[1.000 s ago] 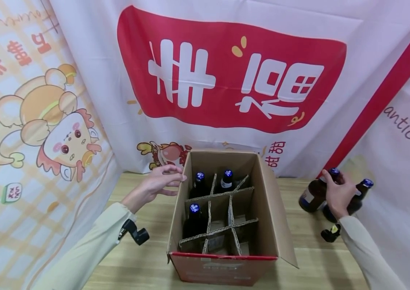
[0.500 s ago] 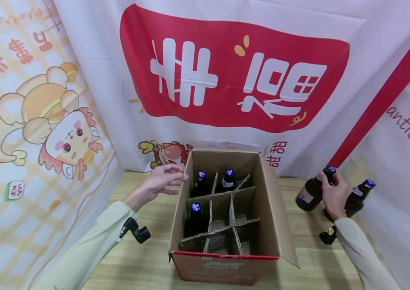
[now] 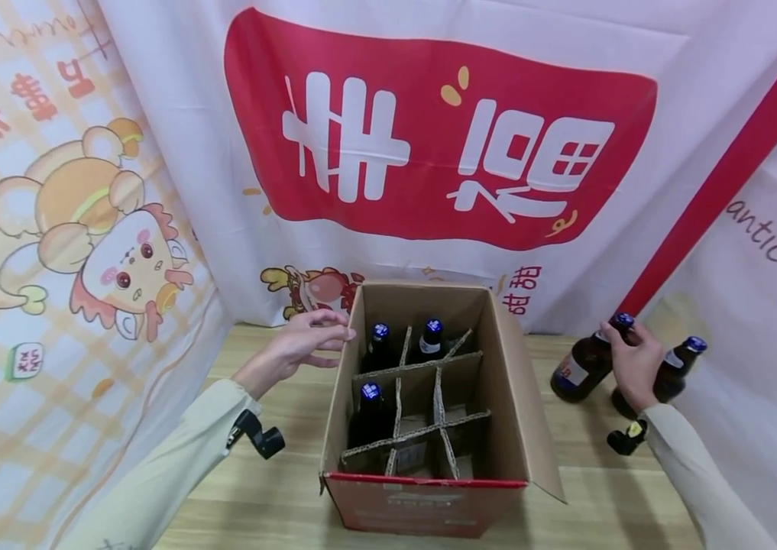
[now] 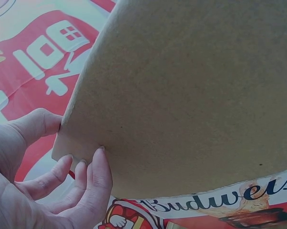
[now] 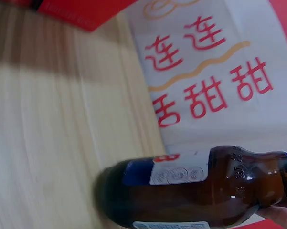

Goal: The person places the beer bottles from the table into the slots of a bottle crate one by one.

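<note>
My left hand (image 3: 299, 347) pinches the left flap (image 4: 181, 95) of an open cardboard box (image 3: 422, 508), near the flap's far corner. In the left wrist view the thumb lies at the flap's edge and the fingers against its face. On the right, my right hand (image 3: 638, 368) grips a brown beer bottle (image 3: 579, 368) by its neck; the bottle leans, its base to the left. That beer bottle, with a blue cap and white label, fills the lower part of the right wrist view. A second beer bottle (image 3: 678, 368) stands right beside the hand, partly hidden by it.
Cardboard dividers (image 3: 419, 367) split the box into compartments. Three capped bottles stand inside: two in the far row, one in the middle left compartment (image 3: 370, 416). The box's right flap (image 3: 542, 435) sticks outward. Printed cloth (image 3: 429, 153) hangs behind the wooden table (image 3: 587, 473).
The gripped bottle has moved slightly left, away from the second bottle, its base swinging out and its label coming into view. My left hand has stayed at the flap.
</note>
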Action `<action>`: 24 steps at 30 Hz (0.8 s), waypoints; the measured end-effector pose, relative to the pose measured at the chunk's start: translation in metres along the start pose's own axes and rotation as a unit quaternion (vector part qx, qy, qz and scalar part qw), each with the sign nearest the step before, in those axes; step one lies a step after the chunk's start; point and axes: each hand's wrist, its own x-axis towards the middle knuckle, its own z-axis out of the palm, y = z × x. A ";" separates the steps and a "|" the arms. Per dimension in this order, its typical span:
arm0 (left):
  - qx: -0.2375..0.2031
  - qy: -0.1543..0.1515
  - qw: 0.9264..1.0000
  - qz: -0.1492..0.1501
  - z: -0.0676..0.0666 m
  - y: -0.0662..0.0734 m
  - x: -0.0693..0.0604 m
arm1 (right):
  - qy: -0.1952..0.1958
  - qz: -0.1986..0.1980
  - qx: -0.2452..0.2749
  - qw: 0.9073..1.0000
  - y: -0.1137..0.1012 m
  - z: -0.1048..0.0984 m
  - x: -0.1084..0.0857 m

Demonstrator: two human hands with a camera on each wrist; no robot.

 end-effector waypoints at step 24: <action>0.001 -0.006 1.000 -0.001 -0.001 -0.001 0.003 | -0.172 0.156 0.103 0.967 -0.159 -0.040 0.015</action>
